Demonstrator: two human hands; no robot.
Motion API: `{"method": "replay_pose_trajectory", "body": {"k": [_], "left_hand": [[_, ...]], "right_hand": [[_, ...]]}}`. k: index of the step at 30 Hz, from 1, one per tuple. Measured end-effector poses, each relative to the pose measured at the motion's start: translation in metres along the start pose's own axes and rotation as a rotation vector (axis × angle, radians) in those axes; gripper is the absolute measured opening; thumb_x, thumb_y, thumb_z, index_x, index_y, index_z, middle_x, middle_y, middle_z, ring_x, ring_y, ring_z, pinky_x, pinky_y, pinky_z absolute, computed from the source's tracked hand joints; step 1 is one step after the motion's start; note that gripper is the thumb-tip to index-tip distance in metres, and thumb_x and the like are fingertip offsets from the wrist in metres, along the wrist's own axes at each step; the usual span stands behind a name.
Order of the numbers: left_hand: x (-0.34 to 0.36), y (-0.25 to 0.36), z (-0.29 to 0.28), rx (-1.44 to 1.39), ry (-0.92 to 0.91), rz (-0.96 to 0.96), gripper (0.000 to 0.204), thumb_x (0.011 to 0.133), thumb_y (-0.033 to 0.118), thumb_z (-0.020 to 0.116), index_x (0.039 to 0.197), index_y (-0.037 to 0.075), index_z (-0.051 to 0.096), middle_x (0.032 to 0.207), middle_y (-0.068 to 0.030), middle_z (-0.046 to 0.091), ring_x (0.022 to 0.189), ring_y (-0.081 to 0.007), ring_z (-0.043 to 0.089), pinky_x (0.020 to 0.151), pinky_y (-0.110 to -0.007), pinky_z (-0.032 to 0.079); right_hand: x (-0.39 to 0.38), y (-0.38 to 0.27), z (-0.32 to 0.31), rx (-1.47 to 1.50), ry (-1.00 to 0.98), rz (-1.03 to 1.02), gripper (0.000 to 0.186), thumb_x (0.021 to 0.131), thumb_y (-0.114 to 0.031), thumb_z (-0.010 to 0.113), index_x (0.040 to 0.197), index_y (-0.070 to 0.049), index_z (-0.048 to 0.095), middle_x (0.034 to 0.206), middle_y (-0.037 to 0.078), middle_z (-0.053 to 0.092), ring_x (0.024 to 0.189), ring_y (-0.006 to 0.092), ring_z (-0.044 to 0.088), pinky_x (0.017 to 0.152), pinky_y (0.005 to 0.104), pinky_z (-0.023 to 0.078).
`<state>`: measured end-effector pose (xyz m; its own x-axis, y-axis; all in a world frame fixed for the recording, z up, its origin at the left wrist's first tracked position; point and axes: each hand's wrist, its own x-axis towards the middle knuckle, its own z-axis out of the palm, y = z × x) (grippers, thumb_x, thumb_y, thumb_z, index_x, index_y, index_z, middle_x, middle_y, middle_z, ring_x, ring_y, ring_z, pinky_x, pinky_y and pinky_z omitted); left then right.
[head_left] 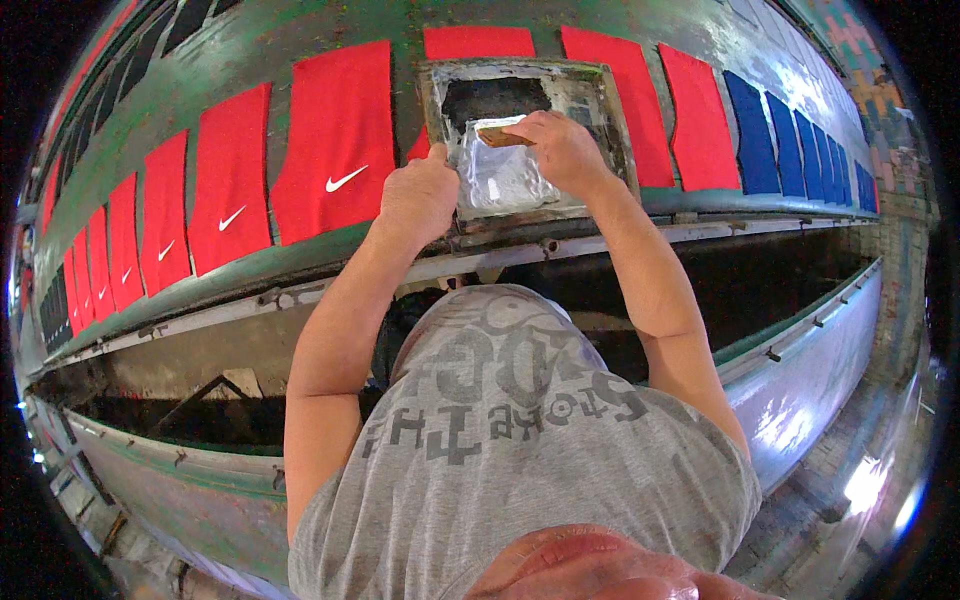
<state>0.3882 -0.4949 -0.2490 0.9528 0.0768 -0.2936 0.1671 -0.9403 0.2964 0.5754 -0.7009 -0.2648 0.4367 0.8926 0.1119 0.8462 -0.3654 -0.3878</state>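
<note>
A screen printing frame [615,130] lies on the long green table over a red fabric piece. White ink [500,180] covers the near part of its mesh, and a dark patch shows at the far side. My right hand [563,152] grips a wooden squeegee [505,135], its edge on the mesh above the white ink. At the frame's left side, my left hand [422,195] is closed on the rim, with the fingertips partly hidden. Just left of it, a red fabric piece [335,130] lies flat with a white printed mark near its lower edge.
More red pieces [232,180] with white marks run along the table to the left. To the right lie unmarked red pieces [697,120], then several navy blue pieces [752,135]. A metal rail [320,290] edges the table before me. A second table [800,400] stands behind.
</note>
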Motion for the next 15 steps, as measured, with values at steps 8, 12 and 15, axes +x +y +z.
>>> {"method": "replay_pose_trajectory", "body": {"k": [8,12,15], "left_hand": [[0.004,0.007,0.006,-0.001,0.018,-0.060,0.026,0.091,0.001,0.075,0.117,-0.005,0.078,0.136,-0.0198,0.066,0.117,-0.0387,0.076,0.093,-0.053,0.066],[0.002,0.007,0.009,-0.012,0.062,-0.046,0.032,0.089,-0.001,0.075,0.120,-0.005,0.075,0.140,-0.0191,0.064,0.115,-0.0393,0.075,0.093,-0.053,0.066],[-0.002,0.004,0.011,-0.043,0.082,-0.024,0.034,0.089,-0.001,0.073,0.123,-0.003,0.073,0.148,-0.0178,0.061,0.119,-0.0404,0.072,0.097,-0.054,0.064]], "right_hand": [[-0.021,-0.020,0.003,-0.004,-0.027,-0.019,0.041,0.091,-0.002,0.067,0.129,-0.010,0.081,0.121,0.013,0.078,0.114,0.0374,0.073,0.103,0.0485,0.059],[-0.051,-0.036,0.002,-0.018,-0.050,-0.118,0.042,0.087,-0.003,0.069,0.128,-0.008,0.079,0.120,0.013,0.076,0.113,0.0368,0.072,0.101,0.0483,0.058],[-0.074,-0.043,0.000,-0.019,-0.079,-0.139,0.044,0.087,-0.005,0.071,0.130,-0.009,0.078,0.122,0.014,0.073,0.116,0.0367,0.071,0.104,0.0491,0.057]]}}
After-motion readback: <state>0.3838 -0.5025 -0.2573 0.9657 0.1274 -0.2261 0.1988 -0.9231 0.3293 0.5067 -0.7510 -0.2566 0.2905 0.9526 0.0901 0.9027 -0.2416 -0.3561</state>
